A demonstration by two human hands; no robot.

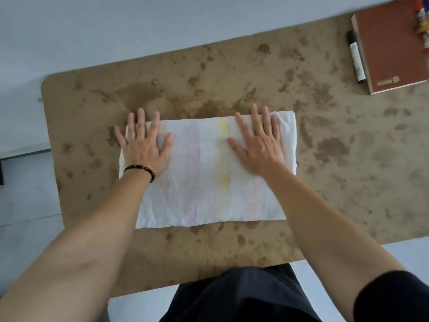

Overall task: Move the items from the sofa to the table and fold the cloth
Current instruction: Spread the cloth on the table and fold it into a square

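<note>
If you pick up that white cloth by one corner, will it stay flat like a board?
Probably not. The cloth looks thin and wrinkled, so it would likely droop. It seems light, lying flat under the left hand and right hand. Pushed, it might bunch on the table.

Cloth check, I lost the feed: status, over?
Left hand and right hand flat, open, pressing white rectangular cloth on mottled brown table. Nothing obstructing; red notebook, black marker far right.

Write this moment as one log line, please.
left hand flat, open | right hand flat, open | both pressing white rectangular cloth | brown mottled table
</note>
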